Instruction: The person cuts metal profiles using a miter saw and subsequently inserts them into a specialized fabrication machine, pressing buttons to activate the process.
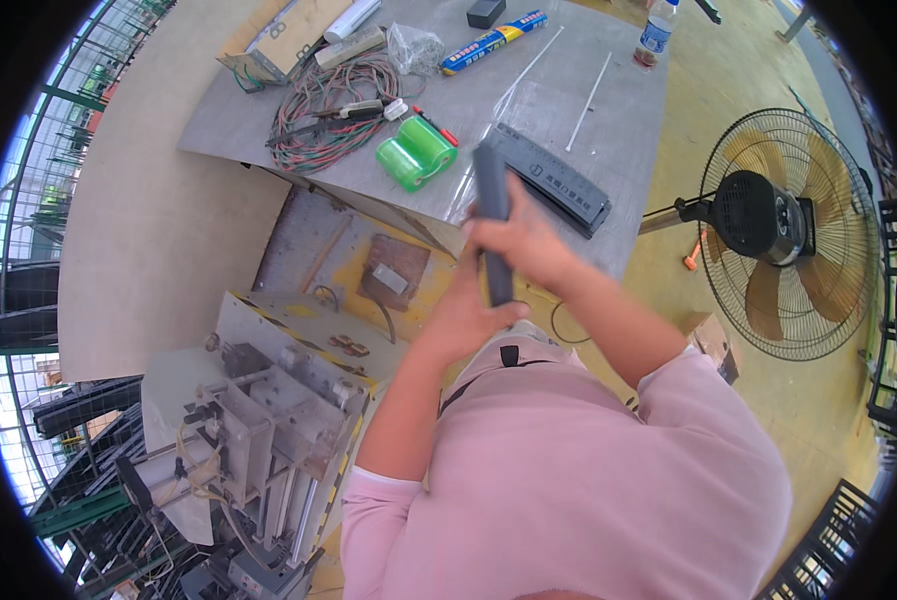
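Note:
A dark grey flat bar (492, 185) is held upright in front of my body, over the near edge of the grey table (608, 110). My left hand (468, 308) closes round its lower end, the thumb along the near side. Higher up, my right hand (521, 238) grips the bar across its middle, slightly blurred. Just beyond, a stack of similar dark grey bars (553, 182) with pale printing lies slanted on the table. Left of the bar sit two rolls of green film (415, 153) and a red marker (435, 126).
Coiled red and green wires (328, 110), a clear plastic bag (414, 48), a blue and yellow tube (493, 42), thin white strips (588, 102) and a bottle (655, 35) lie or stand on the table. A large fan (788, 235) stands right; a metal machine (268, 430) stands lower left.

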Action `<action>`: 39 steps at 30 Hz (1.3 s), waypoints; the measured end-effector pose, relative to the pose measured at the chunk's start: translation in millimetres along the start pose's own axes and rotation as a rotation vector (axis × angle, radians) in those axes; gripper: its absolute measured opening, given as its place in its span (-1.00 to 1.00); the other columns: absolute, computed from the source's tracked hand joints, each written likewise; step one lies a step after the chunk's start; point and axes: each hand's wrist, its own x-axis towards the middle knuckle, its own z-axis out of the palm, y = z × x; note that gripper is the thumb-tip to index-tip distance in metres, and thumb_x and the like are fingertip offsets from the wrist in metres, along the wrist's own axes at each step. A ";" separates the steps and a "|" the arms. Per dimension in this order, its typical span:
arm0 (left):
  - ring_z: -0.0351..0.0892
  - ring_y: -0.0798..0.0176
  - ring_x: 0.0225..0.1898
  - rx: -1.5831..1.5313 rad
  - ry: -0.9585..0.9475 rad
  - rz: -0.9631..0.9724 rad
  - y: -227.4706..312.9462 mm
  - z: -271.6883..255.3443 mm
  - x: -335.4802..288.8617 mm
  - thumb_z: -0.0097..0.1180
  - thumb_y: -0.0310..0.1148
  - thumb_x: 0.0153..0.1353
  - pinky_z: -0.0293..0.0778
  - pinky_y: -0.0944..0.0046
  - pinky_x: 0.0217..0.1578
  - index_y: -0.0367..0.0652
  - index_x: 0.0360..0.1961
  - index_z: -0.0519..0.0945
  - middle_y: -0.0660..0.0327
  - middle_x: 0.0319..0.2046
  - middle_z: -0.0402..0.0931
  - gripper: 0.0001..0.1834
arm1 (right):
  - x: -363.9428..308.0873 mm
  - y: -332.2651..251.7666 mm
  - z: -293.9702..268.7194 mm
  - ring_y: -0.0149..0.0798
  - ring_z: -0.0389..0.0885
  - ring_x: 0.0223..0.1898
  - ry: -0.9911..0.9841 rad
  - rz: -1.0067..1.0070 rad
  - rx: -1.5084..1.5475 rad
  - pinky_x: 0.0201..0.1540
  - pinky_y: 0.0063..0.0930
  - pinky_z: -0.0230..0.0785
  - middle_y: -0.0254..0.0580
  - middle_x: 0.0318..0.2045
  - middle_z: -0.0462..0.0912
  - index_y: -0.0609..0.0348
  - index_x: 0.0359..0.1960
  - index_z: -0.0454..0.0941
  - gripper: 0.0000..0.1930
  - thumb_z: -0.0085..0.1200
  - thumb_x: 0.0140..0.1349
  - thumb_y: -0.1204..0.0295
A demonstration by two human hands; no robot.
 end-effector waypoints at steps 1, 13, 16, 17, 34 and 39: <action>0.33 -0.03 0.29 0.114 -0.011 0.067 -2.5 8.5 7.8 0.38 -0.07 0.04 0.26 0.12 0.27 -0.35 0.41 0.05 -0.12 0.26 0.33 0.06 | 16.7 -7.2 -28.9 -0.34 0.54 -0.11 0.094 -0.017 -0.246 -0.02 -0.37 0.41 -0.17 -0.14 0.56 0.21 0.22 0.28 -0.26 0.31 0.02 0.22; 0.37 0.03 0.30 -0.190 -0.085 -0.348 -69.3 -1.5 -24.5 0.11 -0.26 0.32 0.28 0.14 0.28 -0.37 0.35 0.24 -0.12 0.27 0.37 -0.34 | 131.0 32.6 -173.6 0.14 0.41 0.23 0.341 0.027 -1.401 0.24 -0.02 0.26 0.17 0.23 0.40 -0.01 0.45 0.09 -0.08 0.27 0.07 0.07; 0.42 0.05 0.27 -0.274 0.021 -0.424 -86.6 -6.9 -41.5 0.10 -0.27 0.33 0.31 0.15 0.26 -0.38 0.33 0.27 -0.10 0.24 0.41 -0.37 | 130.7 48.2 -164.6 0.12 0.37 0.26 0.460 -0.315 -1.401 0.27 0.00 0.21 0.12 0.23 0.41 0.02 0.45 0.09 -0.05 0.28 0.07 -0.01; 0.43 0.05 0.26 -0.292 0.067 -0.442 -97.3 -4.8 -48.9 0.10 -0.28 0.33 0.32 0.15 0.25 -0.38 0.32 0.28 -0.10 0.23 0.42 -0.38 | 115.3 29.3 -140.6 0.12 0.38 0.25 0.299 -0.258 -1.408 0.27 -0.04 0.21 0.08 0.23 0.43 0.04 0.46 0.06 -0.02 0.28 0.06 -0.01; 0.18 -0.05 0.37 0.737 0.645 0.402 -36.7 -10.6 -48.3 0.40 -0.30 -0.04 0.12 -0.16 0.32 0.05 0.30 0.34 0.09 0.34 0.24 -0.19 | 43.7 -36.0 -11.2 -0.26 0.60 -0.08 -0.667 0.225 -0.369 0.01 -0.33 0.45 -0.09 -0.05 0.60 0.21 0.35 0.29 -0.24 0.10 0.27 -0.07; 0.25 0.05 0.33 0.770 0.642 0.341 -47.8 -17.0 -75.7 0.45 -0.16 -0.18 0.11 -0.14 0.31 0.20 0.25 0.39 0.21 0.27 0.31 -0.14 | 13.6 -15.0 42.0 -0.28 0.64 -0.27 -0.794 0.679 -0.137 -0.23 -0.38 0.49 -0.11 -0.17 0.65 0.18 0.10 0.50 -0.31 0.03 0.27 -0.22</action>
